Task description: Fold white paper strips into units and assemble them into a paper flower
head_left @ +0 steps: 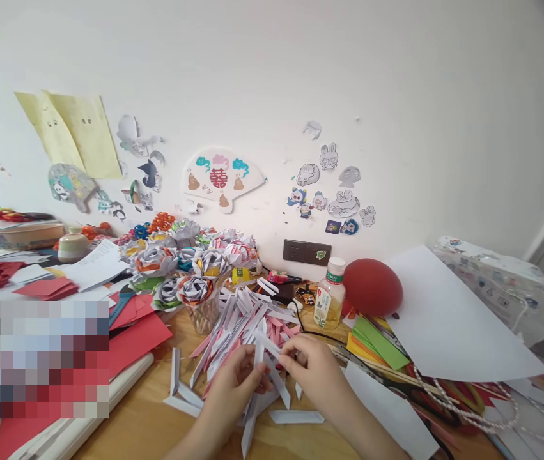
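Observation:
My left hand (239, 378) is closed, its thumb and fingers pinching one arm of a white folded paper strip (268, 345). The strip makes a narrow V with its point away from me. At the other arm, my right hand (310, 363) pinches with thumb and forefinger. I cannot tell if the V is one bent strip or two joined. Just beyond both hands lies a pile of folded white and pink paper strips (247, 313). More loose white strips (296, 417) are scattered on the wooden table (156, 421) under and beside my hands.
Paper flowers (199, 291) crowd a container behind the pile. To the right stand a clear bottle (330, 294) and a red balloon (372, 286), near large white paper (463, 332) and a bead string (463, 409). Red paper (137, 345) covers the left.

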